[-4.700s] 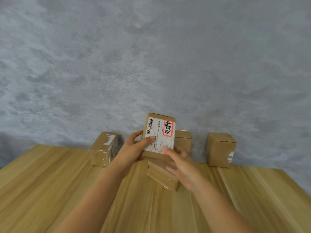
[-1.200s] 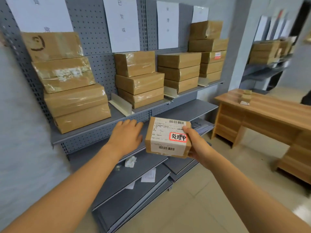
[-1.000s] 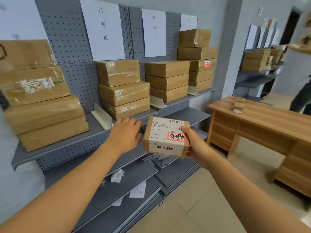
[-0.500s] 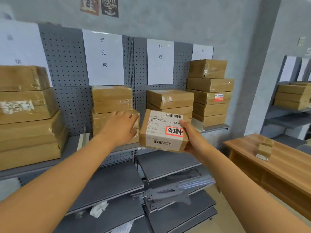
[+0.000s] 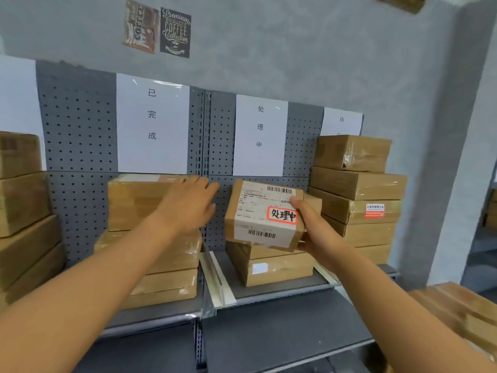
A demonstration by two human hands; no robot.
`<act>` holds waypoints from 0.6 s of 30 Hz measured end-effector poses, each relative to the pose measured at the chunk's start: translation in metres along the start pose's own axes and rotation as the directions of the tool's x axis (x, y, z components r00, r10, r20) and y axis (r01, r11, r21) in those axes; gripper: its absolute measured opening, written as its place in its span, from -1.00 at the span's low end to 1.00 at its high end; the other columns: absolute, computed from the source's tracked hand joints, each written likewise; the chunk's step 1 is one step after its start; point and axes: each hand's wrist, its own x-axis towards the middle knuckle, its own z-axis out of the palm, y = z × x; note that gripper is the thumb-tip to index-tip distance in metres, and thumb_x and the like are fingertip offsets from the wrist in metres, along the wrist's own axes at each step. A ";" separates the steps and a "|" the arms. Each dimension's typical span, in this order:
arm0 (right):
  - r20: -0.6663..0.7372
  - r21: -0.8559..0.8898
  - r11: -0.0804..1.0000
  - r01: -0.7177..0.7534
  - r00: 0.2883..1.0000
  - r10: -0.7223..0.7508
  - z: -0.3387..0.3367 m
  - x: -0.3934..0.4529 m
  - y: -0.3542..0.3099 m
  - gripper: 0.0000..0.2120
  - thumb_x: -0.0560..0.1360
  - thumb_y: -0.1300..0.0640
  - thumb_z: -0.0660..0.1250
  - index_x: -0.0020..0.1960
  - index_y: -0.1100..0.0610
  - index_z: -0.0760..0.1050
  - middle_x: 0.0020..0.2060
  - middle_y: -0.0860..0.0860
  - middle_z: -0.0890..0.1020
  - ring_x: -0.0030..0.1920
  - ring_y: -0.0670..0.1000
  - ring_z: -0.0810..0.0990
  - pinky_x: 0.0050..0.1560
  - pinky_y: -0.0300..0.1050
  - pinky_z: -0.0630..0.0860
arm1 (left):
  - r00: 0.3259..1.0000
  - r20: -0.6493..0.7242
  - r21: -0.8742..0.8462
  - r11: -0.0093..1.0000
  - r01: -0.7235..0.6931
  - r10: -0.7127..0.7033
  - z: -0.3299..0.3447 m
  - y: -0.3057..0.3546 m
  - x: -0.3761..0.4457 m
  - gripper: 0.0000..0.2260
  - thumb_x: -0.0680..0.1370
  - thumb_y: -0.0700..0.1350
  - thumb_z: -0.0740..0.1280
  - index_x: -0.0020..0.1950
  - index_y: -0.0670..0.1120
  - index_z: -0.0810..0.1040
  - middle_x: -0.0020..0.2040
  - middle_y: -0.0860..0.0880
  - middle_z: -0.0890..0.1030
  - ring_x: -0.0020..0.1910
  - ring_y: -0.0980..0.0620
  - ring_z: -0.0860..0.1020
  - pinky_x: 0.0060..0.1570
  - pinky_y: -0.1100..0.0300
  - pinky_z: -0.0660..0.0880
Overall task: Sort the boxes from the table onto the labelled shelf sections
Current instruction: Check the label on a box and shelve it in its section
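Observation:
My right hand (image 5: 313, 232) grips a small cardboard box (image 5: 258, 214) by its right end; its white shipping label carries a red-framed sticker reading 处理中. The box hangs tilted just above the stack of boxes (image 5: 271, 267) in the shelf section under the paper sign 处理中 (image 5: 259, 134). My left hand (image 5: 188, 204) is open, fingers spread, in front of the top box of the neighbouring stack (image 5: 139, 200) under the sign 已完成 (image 5: 152, 122); it holds nothing.
A taller stack of boxes (image 5: 355, 195) fills the section to the right, and more boxes (image 5: 21, 205) stand at the far left. White dividers (image 5: 215, 278) separate the sections. Lower grey shelves (image 5: 282, 324) jut out below. A wooden table edge (image 5: 457, 305) shows at lower right.
I have come closer to the shelf and raised the box up and right, over the stack under the 处理中 sign. My left hand has let go and drifted left.

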 end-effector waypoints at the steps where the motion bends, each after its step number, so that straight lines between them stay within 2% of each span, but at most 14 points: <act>1: 0.006 0.007 1.000 0.008 1.000 -0.008 -0.006 0.012 -0.003 -0.63 0.64 -0.19 0.13 0.28 -0.01 0.49 0.01 0.05 0.73 0.07 0.09 0.68 0.14 0.11 0.61 | 1.000 -0.003 -0.003 1.000 0.004 -0.004 0.005 0.003 0.011 -0.63 0.60 0.05 0.25 0.36 -0.07 0.46 0.20 -0.06 0.57 0.22 -0.09 0.51 0.20 -0.01 0.42; 7: 0.063 0.014 0.998 0.055 0.997 -0.055 -0.041 0.077 -0.013 -0.65 0.64 -0.18 0.14 0.28 -0.02 0.49 0.02 0.05 0.73 0.09 0.10 0.67 0.13 0.08 0.61 | 1.000 0.009 0.022 0.999 0.028 -0.028 0.034 0.017 0.069 -0.66 0.58 0.03 0.25 0.32 -0.05 0.46 0.13 -0.04 0.55 0.15 -0.07 0.50 0.13 0.03 0.39; 13: 0.173 0.024 0.995 0.097 0.980 -0.100 -0.081 0.145 -0.016 -0.68 0.64 -0.19 0.12 0.15 -0.05 0.54 -0.10 -0.01 0.75 0.04 0.09 0.68 0.11 0.08 0.62 | 0.993 0.006 0.078 0.990 0.120 -0.121 0.061 0.033 0.108 -0.64 0.59 0.03 0.24 0.36 -0.04 0.46 0.14 -0.05 0.57 0.15 -0.09 0.51 0.10 0.02 0.40; 18: 0.272 -0.003 0.993 0.122 0.955 -0.117 -0.110 0.199 -0.026 -0.65 0.64 -0.22 0.11 0.13 -0.06 0.57 -0.08 0.00 0.75 0.06 0.11 0.67 0.12 0.05 0.60 | 0.977 0.012 0.133 0.969 0.211 -0.214 0.077 0.049 0.137 -0.66 0.59 0.05 0.22 0.33 -0.03 0.46 0.14 -0.04 0.57 0.14 -0.07 0.51 0.09 0.02 0.41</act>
